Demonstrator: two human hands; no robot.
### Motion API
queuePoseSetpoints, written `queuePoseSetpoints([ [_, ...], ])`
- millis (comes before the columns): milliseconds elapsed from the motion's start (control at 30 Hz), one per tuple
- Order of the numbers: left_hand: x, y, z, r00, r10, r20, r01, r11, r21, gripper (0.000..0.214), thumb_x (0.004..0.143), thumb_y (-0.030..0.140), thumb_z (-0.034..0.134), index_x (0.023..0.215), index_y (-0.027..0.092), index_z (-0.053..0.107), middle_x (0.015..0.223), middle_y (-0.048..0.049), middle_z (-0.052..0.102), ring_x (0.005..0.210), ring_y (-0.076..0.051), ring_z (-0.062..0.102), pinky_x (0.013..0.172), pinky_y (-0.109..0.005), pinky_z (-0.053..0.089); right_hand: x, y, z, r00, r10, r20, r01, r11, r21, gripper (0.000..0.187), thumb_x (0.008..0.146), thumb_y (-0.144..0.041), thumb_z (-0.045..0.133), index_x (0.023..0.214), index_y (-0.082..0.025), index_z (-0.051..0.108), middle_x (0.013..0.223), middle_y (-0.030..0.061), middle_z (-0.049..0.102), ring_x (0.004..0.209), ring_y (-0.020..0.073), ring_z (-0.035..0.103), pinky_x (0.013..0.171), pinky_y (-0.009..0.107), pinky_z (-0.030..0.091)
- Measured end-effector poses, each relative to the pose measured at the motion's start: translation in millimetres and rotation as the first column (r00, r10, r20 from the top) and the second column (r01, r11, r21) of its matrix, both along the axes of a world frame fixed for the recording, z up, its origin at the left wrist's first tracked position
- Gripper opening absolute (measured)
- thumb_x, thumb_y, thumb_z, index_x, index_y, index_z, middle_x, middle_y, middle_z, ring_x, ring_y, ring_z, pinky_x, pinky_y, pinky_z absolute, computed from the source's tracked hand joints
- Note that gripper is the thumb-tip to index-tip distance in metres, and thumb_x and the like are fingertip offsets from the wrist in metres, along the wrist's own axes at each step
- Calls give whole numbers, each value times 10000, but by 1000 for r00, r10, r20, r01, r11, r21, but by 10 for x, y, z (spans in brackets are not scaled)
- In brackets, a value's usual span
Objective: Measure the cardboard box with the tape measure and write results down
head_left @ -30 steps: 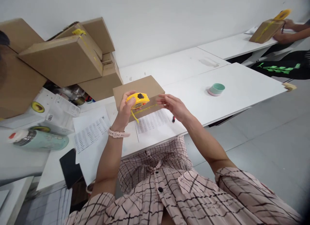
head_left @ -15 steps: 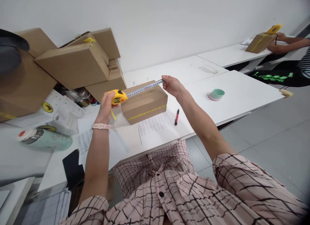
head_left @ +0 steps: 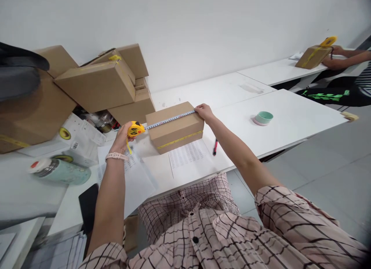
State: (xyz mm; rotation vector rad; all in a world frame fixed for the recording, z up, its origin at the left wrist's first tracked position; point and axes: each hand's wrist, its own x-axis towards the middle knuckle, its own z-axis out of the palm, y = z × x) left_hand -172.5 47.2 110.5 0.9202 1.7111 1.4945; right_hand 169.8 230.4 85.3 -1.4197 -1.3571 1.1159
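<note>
A closed cardboard box (head_left: 176, 131) with yellow tape along its near side stands on the white table. My left hand (head_left: 123, 137) is wrapped round the yellow case of a tape measure (head_left: 136, 129), just left of the box. The blade stretches across the box's top face. At the right end of the top, my right hand (head_left: 204, 111) pinches the blade's end against the box edge. Printed sheets (head_left: 188, 157) lie under and in front of the box. A red and black pen (head_left: 215, 147) lies to the right, partly behind my forearm.
Stacked cardboard boxes (head_left: 95, 83) and a green bottle (head_left: 62, 171) are on the left. A small green bowl (head_left: 263, 117) stands on the right. At the far right, another person's hands (head_left: 333, 56) are at a taped box (head_left: 313, 57) with a yellow tool on it.
The blade has come down onto the box top and is drawn out longer. My left hand has shifted left with the case, and my right hand has lowered to the box's right edge.
</note>
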Motion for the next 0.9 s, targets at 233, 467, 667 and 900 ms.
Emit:
queuePoseSetpoints([
  [233, 70, 92, -3, 999, -44, 4, 44, 999, -7, 436, 760, 500, 672, 984, 128, 636, 662, 1, 653, 385, -84, 521, 357, -177, 322, 29, -41, -73, 999, 34, -15, -36, 995, -93, 237, 856, -366, 663, 729, -188, 571, 850, 72, 656, 734, 170, 579, 628, 297, 428],
  [467, 181, 85, 76, 1000, -21, 21, 21, 1000, -23, 453, 769, 504, 685, 1004, 118, 647, 678, -3, 654, 409, -71, 510, 381, -167, 329, 50, 32, -183, 987, 53, 152, -53, 999, -5, 374, 863, -450, 667, 614, -202, 539, 694, 42, 592, 645, 161, 523, 631, 322, 408],
  [667, 530, -466, 227, 942, -336, -4, 336, 942, -2, 547, 760, 467, 744, 1191, 145, 644, 966, -100, 745, 568, -135, 651, 421, -193, 426, 69, 136, 93, 997, 73, 33, -80, 960, 269, 338, 939, -436, 572, 729, -180, 640, 732, 35, 638, 749, 168, 583, 766, 318, 464],
  [900, 1896, -941, -184, 634, -611, 474, 608, 772, 183, 584, 783, 541, 738, 1211, 183, 567, 1142, -136, 683, 705, -252, 754, 533, -336, 604, -478, 163, 531, 880, 316, 356, -451, 792, 413, 323, 959, -405, 523, 930, -196, 767, 1112, 71, 754, 1126, 257, 634, 1093, 457, 375],
])
